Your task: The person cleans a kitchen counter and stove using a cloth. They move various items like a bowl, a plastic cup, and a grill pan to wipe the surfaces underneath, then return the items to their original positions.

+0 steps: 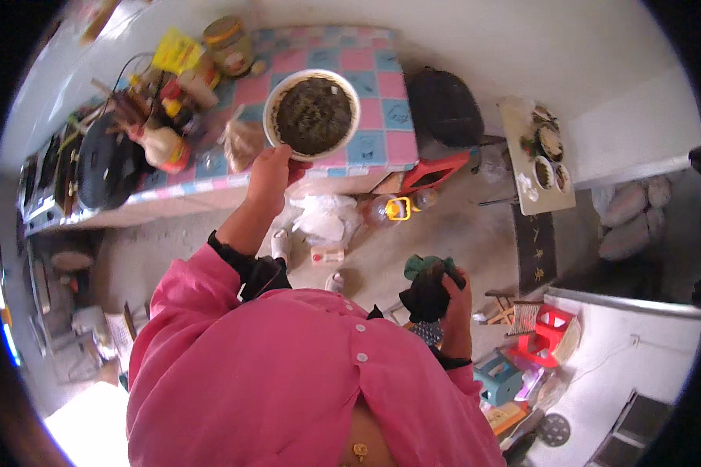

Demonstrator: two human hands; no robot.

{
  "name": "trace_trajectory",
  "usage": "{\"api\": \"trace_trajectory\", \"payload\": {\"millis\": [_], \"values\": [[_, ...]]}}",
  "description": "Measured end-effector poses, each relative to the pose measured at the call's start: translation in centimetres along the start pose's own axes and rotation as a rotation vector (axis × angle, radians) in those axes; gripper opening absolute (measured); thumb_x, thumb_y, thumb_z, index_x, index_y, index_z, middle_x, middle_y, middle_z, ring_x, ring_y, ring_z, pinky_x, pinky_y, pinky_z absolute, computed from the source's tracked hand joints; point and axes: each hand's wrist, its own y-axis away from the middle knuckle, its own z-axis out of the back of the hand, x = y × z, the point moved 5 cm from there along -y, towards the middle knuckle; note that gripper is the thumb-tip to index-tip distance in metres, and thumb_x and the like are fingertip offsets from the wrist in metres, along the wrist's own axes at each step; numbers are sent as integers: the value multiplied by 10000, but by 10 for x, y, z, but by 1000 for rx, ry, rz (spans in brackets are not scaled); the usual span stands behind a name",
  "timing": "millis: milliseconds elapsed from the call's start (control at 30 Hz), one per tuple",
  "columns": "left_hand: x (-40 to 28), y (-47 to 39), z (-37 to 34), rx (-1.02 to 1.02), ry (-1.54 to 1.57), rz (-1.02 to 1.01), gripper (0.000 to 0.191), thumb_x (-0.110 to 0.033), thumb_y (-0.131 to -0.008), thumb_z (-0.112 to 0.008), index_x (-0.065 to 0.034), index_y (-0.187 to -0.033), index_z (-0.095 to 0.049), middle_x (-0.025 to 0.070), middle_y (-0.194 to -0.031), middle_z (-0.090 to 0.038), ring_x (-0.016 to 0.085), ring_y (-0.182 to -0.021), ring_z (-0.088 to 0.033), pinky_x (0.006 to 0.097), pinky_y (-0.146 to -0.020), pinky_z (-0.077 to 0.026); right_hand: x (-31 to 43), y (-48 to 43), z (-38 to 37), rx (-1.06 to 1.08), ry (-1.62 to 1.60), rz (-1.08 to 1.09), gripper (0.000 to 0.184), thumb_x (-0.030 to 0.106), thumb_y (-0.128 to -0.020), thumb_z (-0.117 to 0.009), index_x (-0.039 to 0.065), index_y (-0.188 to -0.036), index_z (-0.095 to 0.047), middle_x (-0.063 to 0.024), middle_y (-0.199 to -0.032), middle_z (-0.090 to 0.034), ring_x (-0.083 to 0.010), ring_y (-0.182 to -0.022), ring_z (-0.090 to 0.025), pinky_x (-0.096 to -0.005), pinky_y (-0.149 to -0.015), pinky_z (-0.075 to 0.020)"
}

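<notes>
My left hand [270, 178] grips the near rim of a white bowl [269, 108], thumb on the edge and fingers underneath. A dark, greenish-brown mass [314, 115] fills much of the bowl, with one small pale piece near its far side. The bowl is over a pink and blue checked tablecloth [385, 111]; whether it rests there or is slightly raised, I cannot tell. Low at my right side, my right hand [458, 295] is closed around a bunched dark cloth [429, 292]. A knotted plastic bag [242, 143] lies just left of the bowl.
Bottles [163, 146], a large jar [229, 46] and a gas stove [52, 175] line the left counter. White plastic bags [327, 216] and a yellow-handled jug [385, 210] stand on the floor. A small table [528, 195] with dishes is right; stools [543, 335] are lower right.
</notes>
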Motion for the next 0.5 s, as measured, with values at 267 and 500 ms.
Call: {"api": "trace_trajectory", "payload": {"millis": [267, 500], "values": [[11, 153, 87, -60, -65, 23, 280, -213, -1012, -439, 14, -1087, -585, 117, -954, -704, 172, -818, -676, 294, -763, -537, -21, 14, -65, 313, 46, -82, 329, 93, -895, -525, 12, -1212, -560, -113, -1100, -630, -233, -998, -639, -369, -909, -525], [25, 257, 219, -215, 71, -50, 278, -190, -1013, -435, 11, -1121, -592, 109, -949, -713, 166, -820, -682, 286, -751, -533, -76, 65, -140, 467, 178, -152, 311, 129, -914, -566, 12, -1201, -586, -98, -1077, -653, -226, -984, -646, -362, -896, -520]]}}
